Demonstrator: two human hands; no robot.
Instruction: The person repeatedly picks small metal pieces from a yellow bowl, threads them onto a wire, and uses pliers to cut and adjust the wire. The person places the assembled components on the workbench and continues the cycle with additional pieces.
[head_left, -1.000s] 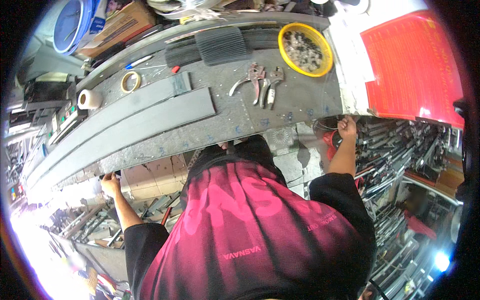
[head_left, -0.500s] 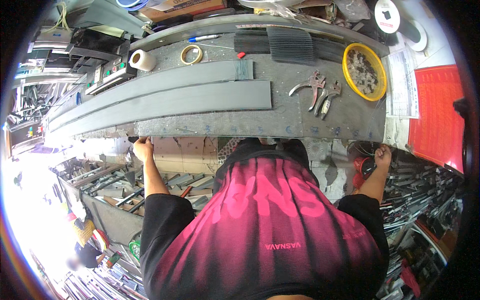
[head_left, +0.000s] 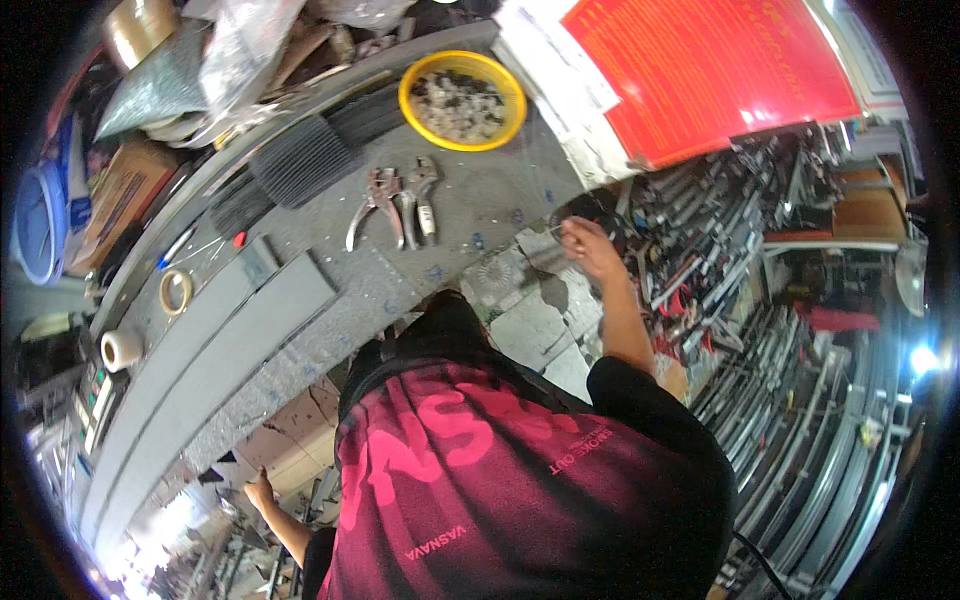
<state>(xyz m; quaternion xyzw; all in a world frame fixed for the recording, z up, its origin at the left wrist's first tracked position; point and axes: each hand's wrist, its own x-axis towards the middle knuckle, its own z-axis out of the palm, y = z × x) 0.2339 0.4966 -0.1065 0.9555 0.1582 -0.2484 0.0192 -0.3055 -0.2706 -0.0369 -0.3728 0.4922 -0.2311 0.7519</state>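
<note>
My right hand point(head_left: 592, 248) is raised just off the bench's right front corner. Its fingers are pinched together; whatever lies between them is too thin to make out. Lower on the left, my left hand point(head_left: 260, 490) is closed close to the front edge of the bench point(head_left: 370, 285), and its contents, if any, do not show. Two long flat grey strips, a front one point(head_left: 270, 315) and a back one point(head_left: 190, 340), lie side by side on the bench. Toward its right end rest two hand pliers, one point(head_left: 378, 205) with splayed handles and one point(head_left: 422, 195) beside it.
A yellow basket point(head_left: 517, 115) of small pale and dark bits stands at the back. Dark pleated mesh point(head_left: 300, 160), a tape ring point(head_left: 175, 292), a white roll point(head_left: 122, 350) and a marker point(head_left: 178, 248) lie behind the strips. Metal profiles point(head_left: 800, 400) fill racks at right.
The view has swung to the right, so the bench now slants and more of the right-hand racks shows. Both hands remain closed and far apart, near opposite ends of the bench front.
</note>
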